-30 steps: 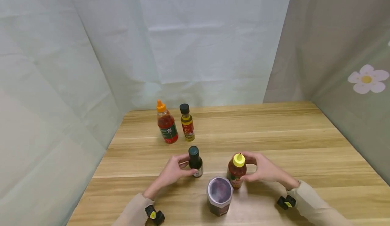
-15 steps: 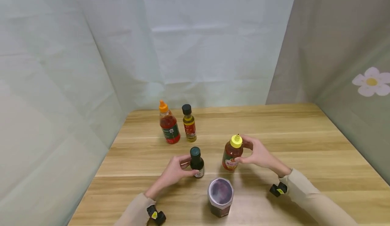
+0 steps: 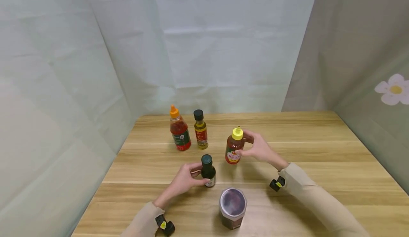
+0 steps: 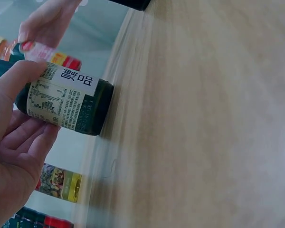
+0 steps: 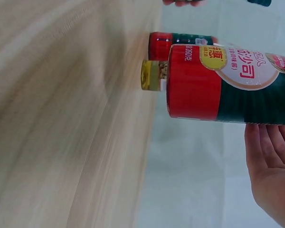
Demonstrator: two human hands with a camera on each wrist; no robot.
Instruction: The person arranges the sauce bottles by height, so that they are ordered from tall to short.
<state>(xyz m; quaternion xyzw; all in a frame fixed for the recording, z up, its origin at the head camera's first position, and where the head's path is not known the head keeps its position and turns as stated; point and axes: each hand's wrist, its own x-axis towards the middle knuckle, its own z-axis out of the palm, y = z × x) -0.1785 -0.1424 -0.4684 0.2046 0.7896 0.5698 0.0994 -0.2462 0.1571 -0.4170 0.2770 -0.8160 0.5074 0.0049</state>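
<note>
My left hand (image 3: 188,176) grips a small dark bottle (image 3: 208,173) with a green cap, upright on the table; its printed label (image 4: 61,97) faces the left wrist camera. Ahead and to the right, my right hand (image 3: 258,149) holds a red sauce squeeze bottle (image 3: 234,151) with a yellow nozzle cap, thumb on one side and fingers on the other. In the right wrist view this sauce bottle's red base (image 5: 194,83) seems to hang slightly off the tabletop. Its cap lies outside that view.
A chili sauce bottle (image 3: 180,134) with an orange cap and a black-capped oil bottle (image 3: 201,134) stand side by side at the back left. Nearer me stands a jar (image 3: 232,208) with a purplish top. Pale cloth (image 3: 223,52) hangs behind the wooden table (image 3: 319,141).
My right hand has carried the yellow-capped sauce bottle from beside the jar forward and to the left. The left hand stays on the dark bottle; the view has shifted slightly.
</note>
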